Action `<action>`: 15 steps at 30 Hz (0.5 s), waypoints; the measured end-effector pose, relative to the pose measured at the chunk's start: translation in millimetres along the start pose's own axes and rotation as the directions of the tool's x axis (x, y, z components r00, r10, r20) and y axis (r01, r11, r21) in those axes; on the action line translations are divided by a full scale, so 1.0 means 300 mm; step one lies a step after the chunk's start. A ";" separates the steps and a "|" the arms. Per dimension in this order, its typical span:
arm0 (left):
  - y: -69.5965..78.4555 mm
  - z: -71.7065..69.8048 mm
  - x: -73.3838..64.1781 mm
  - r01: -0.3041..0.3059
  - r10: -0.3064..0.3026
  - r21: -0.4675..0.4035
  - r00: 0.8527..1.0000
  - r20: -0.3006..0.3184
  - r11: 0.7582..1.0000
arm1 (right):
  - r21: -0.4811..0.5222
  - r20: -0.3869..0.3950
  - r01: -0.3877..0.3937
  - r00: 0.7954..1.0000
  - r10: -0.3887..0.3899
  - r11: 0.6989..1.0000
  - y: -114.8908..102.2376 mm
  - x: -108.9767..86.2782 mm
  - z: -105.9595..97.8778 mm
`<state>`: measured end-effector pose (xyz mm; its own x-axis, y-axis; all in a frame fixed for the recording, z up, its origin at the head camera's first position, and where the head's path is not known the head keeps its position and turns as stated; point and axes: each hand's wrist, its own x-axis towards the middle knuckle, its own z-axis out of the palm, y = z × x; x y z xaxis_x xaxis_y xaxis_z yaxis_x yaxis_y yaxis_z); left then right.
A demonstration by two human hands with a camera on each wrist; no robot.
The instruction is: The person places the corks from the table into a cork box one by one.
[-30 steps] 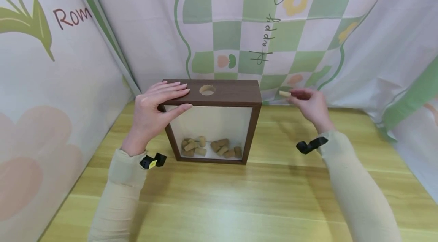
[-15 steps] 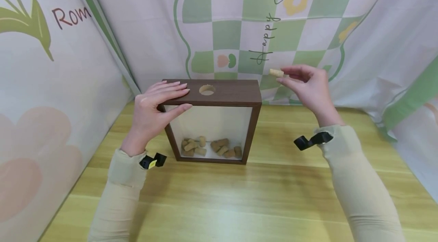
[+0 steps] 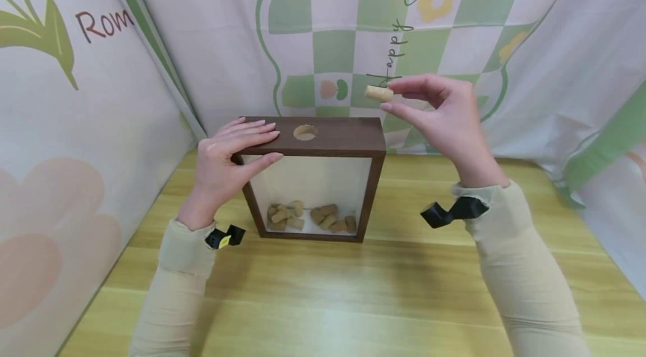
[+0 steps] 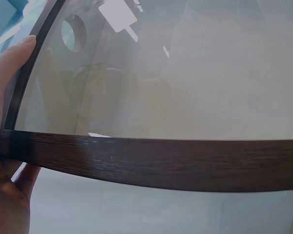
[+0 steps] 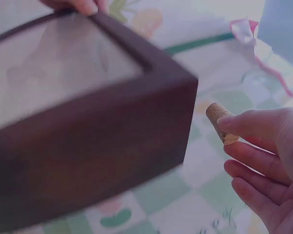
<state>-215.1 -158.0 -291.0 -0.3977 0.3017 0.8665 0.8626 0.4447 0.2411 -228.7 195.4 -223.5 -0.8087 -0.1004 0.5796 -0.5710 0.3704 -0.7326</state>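
Observation:
My right hand [image 3: 441, 113] pinches a cork [image 3: 378, 93] between thumb and fingertips, up above the right end of a dark brown wooden box [image 3: 348, 134]. The box stands upright, with a clear front and a round hole [image 3: 305, 133] in its top. My left hand [image 3: 227, 169] rests on the top's left end, fingers laid across it and thumb along the front edge, left of the hole. Several corks [image 3: 282, 216] lie in two groups on the bottom of the box. In the right wrist view the pinched cork [image 5: 219, 122] is tilted, beside the box corner.
The box stands on a light wood-grain table [image 3: 323, 295]. Behind it hangs a green and white checked curtain [image 3: 333, 54], with a printed white curtain [image 3: 65, 166] at the left. Each wrist carries a small black camera [image 3: 454, 211].
My right hand has risen and moved left with the cork, from beside the box to above its right end. The left hand and the box have stayed in place.

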 end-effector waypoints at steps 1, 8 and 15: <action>0.000 0.000 0.000 0.003 -0.003 0.000 1.000 0.000 1.000 | -0.001 0.009 0.011 1.000 -0.011 1.000 -0.016 0.000 0.008; 0.002 0.001 0.000 0.020 -0.020 -0.011 1.000 -0.001 1.000 | 0.056 0.086 0.083 0.992 -0.087 0.995 -0.098 0.006 0.067; 0.001 0.001 -0.002 0.020 -0.020 -0.004 1.000 0.002 1.000 | 0.046 0.186 0.122 0.974 -0.128 0.992 -0.131 0.022 0.124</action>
<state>-214.6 -157.8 -291.4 -0.4156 0.2940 0.8607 0.8556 0.4475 0.2602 -216.8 145.9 -204.0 -0.7409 -0.3169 0.5921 -0.6710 0.3122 -0.6725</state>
